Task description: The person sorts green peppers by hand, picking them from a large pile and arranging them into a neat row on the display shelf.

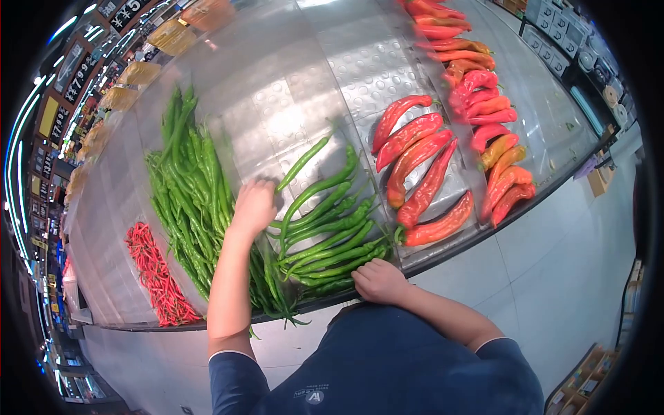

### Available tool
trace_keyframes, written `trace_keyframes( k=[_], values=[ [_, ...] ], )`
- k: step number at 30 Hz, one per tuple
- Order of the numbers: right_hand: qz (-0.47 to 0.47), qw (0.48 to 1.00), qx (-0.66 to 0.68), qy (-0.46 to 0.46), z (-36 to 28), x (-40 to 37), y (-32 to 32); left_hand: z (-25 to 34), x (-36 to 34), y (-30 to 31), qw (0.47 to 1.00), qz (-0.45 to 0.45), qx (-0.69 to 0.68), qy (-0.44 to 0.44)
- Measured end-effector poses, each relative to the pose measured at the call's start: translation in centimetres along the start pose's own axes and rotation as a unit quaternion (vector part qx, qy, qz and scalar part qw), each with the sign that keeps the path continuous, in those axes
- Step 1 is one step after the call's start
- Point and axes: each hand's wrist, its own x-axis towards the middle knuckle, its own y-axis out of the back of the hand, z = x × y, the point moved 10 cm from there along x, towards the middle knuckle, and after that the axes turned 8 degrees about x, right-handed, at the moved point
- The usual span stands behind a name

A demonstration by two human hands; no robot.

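In the head view, nearest the camera is the person's dark blue shirt, with both bare forearms reaching out from it over the front edge of a metal display shelf.

The right hand rests at that edge, fingers curled under, on the near ends of a row of green peppers. Whether it grips any of them cannot be told.

The left hand is farther in, seen from its back and closed around the lower end of one long green pepper. That pepper slants up and away over bare metal, just above the row.

The row lies side by side in the middle compartment, stems mostly toward the left hand. It fills only the front part, and the metal behind it is uncovered. So the laying-out here looks partly done, with room left for more.

Left of the arm, a loose heap of thin green peppers is not lined up. Beyond that lie small red chillies.

To the right, the large red peppers already sit in neat slanting order, and so do the orange-red ones past them.
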Motion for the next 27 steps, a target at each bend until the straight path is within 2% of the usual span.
trace_keyframes(
  k=[2,6,8,10,13,17,21,23,24,27],
  values=[
    [0.002,1.0,0.002,-0.001,0.0,0.0,0.0,0.0,-0.2,-1.1,0.989,-0.028,0.14,0.03],
    [0.0,1.0,-0.002,-0.001,0.0,0.0,-0.1,1.6,0.3,-0.4,0.979,-0.024,0.19,0.067],
    [-0.002,1.0,-0.002,0.002,0.0,0.0,-0.3,3.7,0.7,0.4,0.997,0.065,0.044,0.004],
    [-0.004,1.0,-0.01,0.001,0.0,0.0,-0.4,4.1,1.2,-0.6,0.997,0.061,0.043,0.02],
    [0.0,1.0,-0.012,0.005,0.0,0.1,-0.2,5.2,1.6,-0.5,0.986,0.128,-0.103,-0.018],
    [-0.011,1.0,-0.01,0.007,-0.1,0.0,-0.7,6.1,1.2,-1.6,0.983,0.113,-0.132,-0.057],
    [-0.008,1.0,-0.001,0.008,-0.2,0.5,-0.3,6.6,-0.3,-1.0,0.986,0.11,-0.123,-0.025],
    [-0.014,1.0,-0.01,0.004,-0.2,0.5,-0.3,6.7,-2.5,2.5,0.968,0.235,-0.081,-0.021],
    [-0.016,1.0,-0.006,0.012,-0.3,0.5,-0.3,6.2,-3.3,3.2,0.968,0.237,-0.078,-0.013],
    [-0.016,1.0,-0.007,0.007,-0.1,0.5,-0.5,1.0,-7.0,6.1,0.935,0.342,-0.043,0.079]
  ],
)
